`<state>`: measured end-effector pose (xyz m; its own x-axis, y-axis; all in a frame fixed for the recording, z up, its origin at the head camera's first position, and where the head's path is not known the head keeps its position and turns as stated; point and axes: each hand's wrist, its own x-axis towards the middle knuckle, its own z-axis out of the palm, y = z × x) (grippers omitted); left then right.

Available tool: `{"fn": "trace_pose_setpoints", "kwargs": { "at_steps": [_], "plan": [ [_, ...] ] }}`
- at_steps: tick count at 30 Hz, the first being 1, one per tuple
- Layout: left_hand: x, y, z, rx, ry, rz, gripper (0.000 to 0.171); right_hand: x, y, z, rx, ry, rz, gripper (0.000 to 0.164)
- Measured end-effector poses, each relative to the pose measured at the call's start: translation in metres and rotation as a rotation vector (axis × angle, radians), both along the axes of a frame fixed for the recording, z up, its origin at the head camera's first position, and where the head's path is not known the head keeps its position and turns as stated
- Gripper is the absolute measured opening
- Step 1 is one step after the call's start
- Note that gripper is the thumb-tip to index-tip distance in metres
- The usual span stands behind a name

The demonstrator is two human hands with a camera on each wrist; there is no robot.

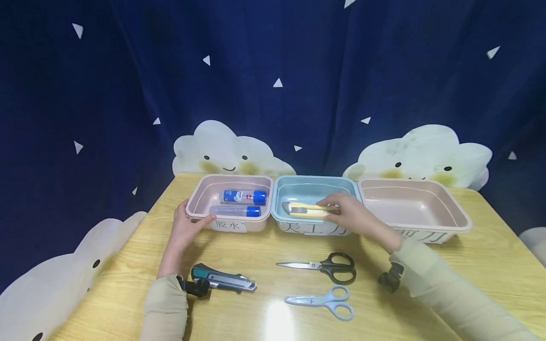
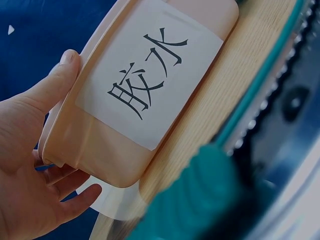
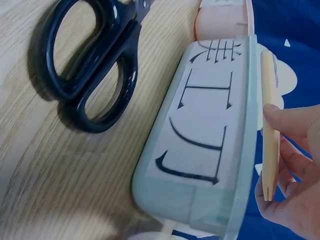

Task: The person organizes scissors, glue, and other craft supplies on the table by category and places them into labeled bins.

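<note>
My right hand (image 1: 353, 215) pinches a yellow utility knife (image 1: 304, 209) between thumb and fingers, over the light-blue bin (image 1: 315, 179). In the right wrist view the knife (image 3: 270, 145) appears edge-on, just beyond the bin's rim. At the left, my left hand (image 1: 185, 227) grips the near left corner of a pink bin (image 1: 200, 189), its thumb along the rim and its fingers by the side wall. Two glue sticks with blue caps, an upper one (image 1: 239, 196) and a lower one (image 1: 232, 211), lie inside that bin.
A third, beige-pink bin (image 1: 458, 213) stands at the right of the row. On the wooden table (image 1: 239, 322) in front lie a teal utility knife (image 1: 223, 278), black-handled scissors (image 1: 328, 266) and light-blue scissors (image 1: 324, 300). A dark blue curtain (image 1: 256, 42) hangs behind.
</note>
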<state>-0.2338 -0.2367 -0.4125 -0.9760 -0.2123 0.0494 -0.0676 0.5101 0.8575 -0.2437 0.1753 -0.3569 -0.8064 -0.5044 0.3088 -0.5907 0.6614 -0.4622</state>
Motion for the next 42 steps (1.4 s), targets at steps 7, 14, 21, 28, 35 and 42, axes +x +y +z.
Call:
{"fn": "trace_pose_setpoints", "kwargs": {
  "at_steps": [7,14,21,28,35,42],
  "plan": [
    [0.0,0.0,-0.003,0.007,0.0,0.002,0.106,-0.012,0.006,-0.008,-0.028,-0.002,-0.024,0.031],
    [0.002,0.001,-0.001,0.018,0.006,-0.004,0.104,-0.021,0.008,-0.013,-0.034,-0.037,-0.082,0.034],
    [0.003,0.002,0.0,0.02,0.003,0.001,0.102,-0.032,0.009,-0.017,-0.024,-0.05,-0.106,0.034],
    [0.003,0.002,0.001,0.009,-0.002,0.001,0.103,-0.043,0.008,-0.022,0.006,-0.083,-0.158,0.033],
    [0.001,0.002,-0.001,0.018,0.011,0.0,0.101,-0.052,0.004,-0.025,0.003,-0.094,-0.158,0.035],
    [0.002,0.002,-0.002,0.028,0.011,-0.002,0.101,-0.061,-0.003,-0.033,0.048,-0.138,-0.161,0.035]
  ]
}}
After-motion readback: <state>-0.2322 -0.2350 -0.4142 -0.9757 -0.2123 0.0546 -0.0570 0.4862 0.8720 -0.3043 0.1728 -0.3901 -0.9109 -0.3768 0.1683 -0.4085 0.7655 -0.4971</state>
